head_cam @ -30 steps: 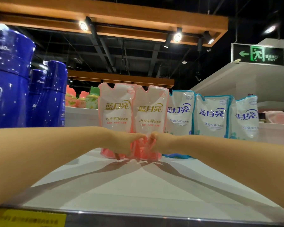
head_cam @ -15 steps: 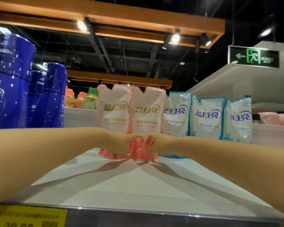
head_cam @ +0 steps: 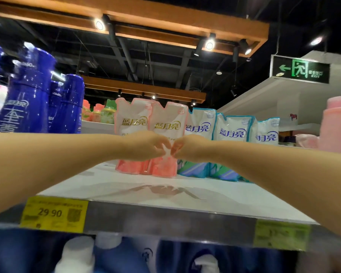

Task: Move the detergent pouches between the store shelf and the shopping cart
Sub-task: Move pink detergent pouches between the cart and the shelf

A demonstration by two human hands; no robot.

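Two pink detergent pouches stand side by side on the white store shelf (head_cam: 165,194). The right pink pouch (head_cam: 166,120) stands slightly in front of the left pink pouch (head_cam: 133,115). My left hand (head_cam: 146,147) grips the right pouch's left side at mid height, and my right hand (head_cam: 189,148) grips its right side. The fingertips of the two hands nearly meet in front of it. Three blue-and-white pouches (head_cam: 232,129) stand in a row to the right. No shopping cart is in view.
Tall dark blue bottles (head_cam: 30,99) fill the shelf's left end, and a pink bottle (head_cam: 337,125) stands at the far right. A yellow price tag (head_cam: 53,213) sits on the shelf's front rail. More bottles (head_cam: 77,257) stand on the shelf below.
The view has pulled back and dropped, so the shelf's front rail and the lower shelf now show. Both hands stay on the right pink pouch, which has come slightly forward.
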